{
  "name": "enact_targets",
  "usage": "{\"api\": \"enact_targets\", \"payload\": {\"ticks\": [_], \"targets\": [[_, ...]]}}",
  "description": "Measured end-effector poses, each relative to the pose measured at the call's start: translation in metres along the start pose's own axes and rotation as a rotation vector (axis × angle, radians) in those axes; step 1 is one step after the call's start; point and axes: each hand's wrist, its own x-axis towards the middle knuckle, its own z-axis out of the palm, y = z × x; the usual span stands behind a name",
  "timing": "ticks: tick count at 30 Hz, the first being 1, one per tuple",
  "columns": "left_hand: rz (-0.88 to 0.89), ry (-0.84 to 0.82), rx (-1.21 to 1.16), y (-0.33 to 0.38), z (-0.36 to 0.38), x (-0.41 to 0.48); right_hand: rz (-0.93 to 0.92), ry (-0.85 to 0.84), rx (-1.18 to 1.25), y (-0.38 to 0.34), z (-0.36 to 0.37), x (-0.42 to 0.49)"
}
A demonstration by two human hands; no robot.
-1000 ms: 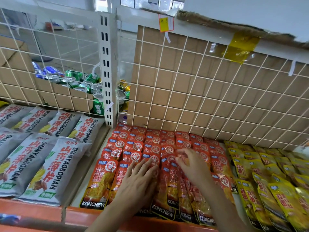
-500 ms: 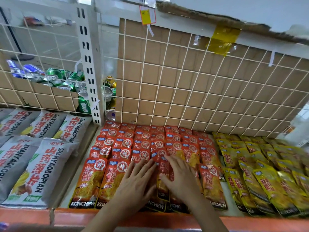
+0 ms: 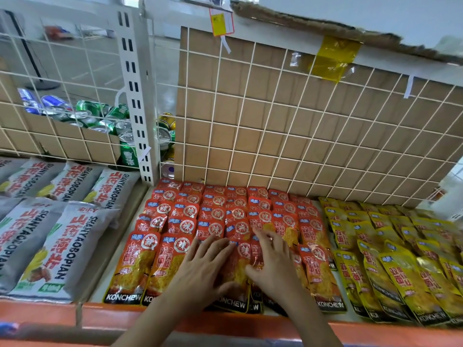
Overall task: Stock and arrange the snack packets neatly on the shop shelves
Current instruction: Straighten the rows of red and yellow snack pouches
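Bright, even light leaves only faint, soft shadows under the left hand point(image 3: 201, 269) and right hand point(image 3: 274, 265). Glare glints on the yellow packets point(image 3: 400, 261) right of the right hand and on the can tops point(image 3: 124, 125) far up-left of the left hand. The right hand's fingertips point(image 3: 271, 239) are motion-smeared, and the wire grid point(image 3: 300, 126) beyond both hands bows with wide-angle distortion, softest at the edges.
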Motion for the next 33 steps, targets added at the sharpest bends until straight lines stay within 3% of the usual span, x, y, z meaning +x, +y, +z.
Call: {"api": "enact_targets", "payload": {"ticks": [17, 27, 33], "targets": [[0.024, 0.024, -0.001, 0.013, -0.002, -0.006, -0.086, -0.002, 0.011, 0.012, -0.003, -0.004], [0.0, -0.132, 0.039, 0.025, -0.014, -0.007, -0.127, 0.053, 0.145, 0.026, -0.005, -0.003], [0.006, -0.03, -0.091, 0.032, -0.02, -0.014, -0.162, 0.103, 0.245, 0.032, -0.007, -0.005]]}}
